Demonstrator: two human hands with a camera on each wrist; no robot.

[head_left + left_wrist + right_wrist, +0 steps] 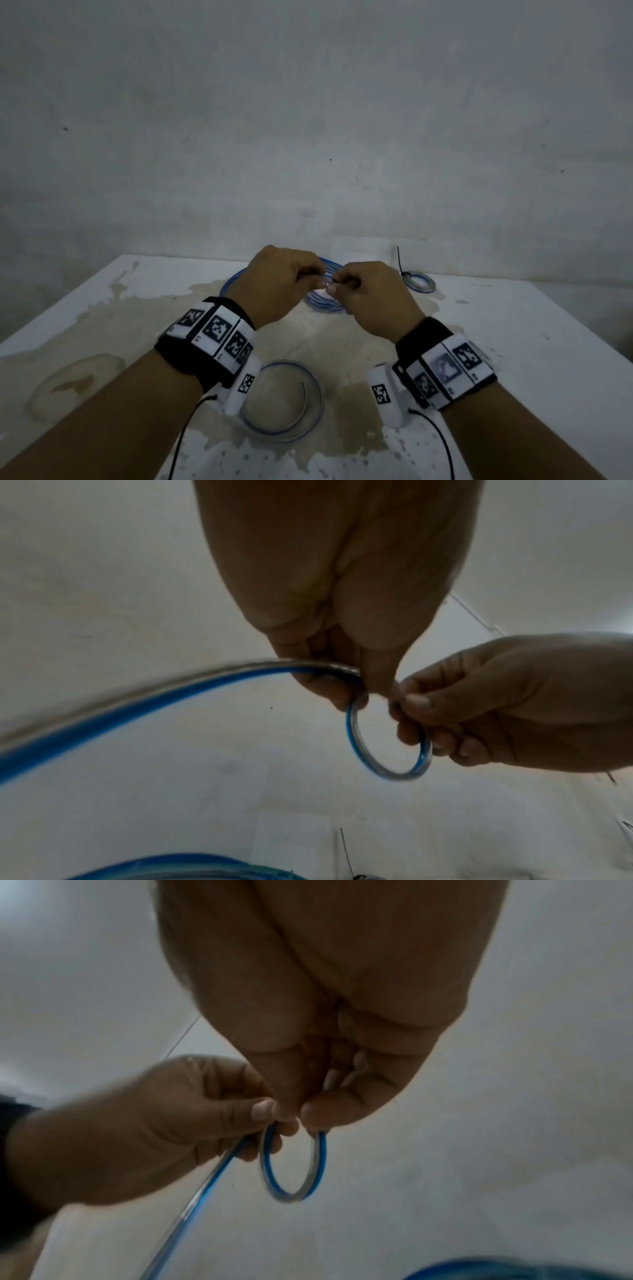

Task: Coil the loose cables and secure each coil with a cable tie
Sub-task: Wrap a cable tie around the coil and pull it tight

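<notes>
Both hands are raised above the table's far middle, and between them they pinch a blue-and-clear cable [327, 303] bent into a small loop [387, 753] [294, 1172]. My left hand [281, 284] [339, 680] [192, 1112] grips the long run of cable, which trails left and down to loose turns on the table. My right hand [363, 291] [308, 1104] [445, 715] pinches the loop's other side. A small coil [418, 281] bound with a black cable tie [400, 262] lies at the far right. A loose cable ring [287, 401] lies near me, between my wrists.
The white table [513, 342] is stained brown in the middle and ends at a grey wall [308, 120]. Thin black leads run from both wrist cameras towards me. Another black cable tie [346, 853] lies on the table in the left wrist view.
</notes>
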